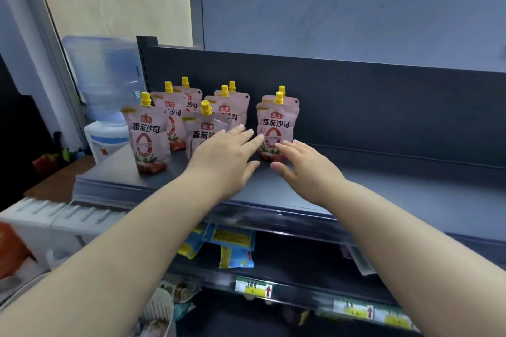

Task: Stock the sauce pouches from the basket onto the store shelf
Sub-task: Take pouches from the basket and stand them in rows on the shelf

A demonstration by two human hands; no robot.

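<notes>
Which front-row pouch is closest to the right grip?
The rightmost front pouch, standing apart from the rest; the right grip reaches its lower half with straight fingers. The middle front pouch and leftmost front pouch stand further left.

So there were eight pink sauce pouches [149, 139] with yellow screw caps standing upright near the left end of the dark grey shelf [383, 186], in three short front-to-back rows, with the white slotted basket [160, 309] way down below.
</notes>
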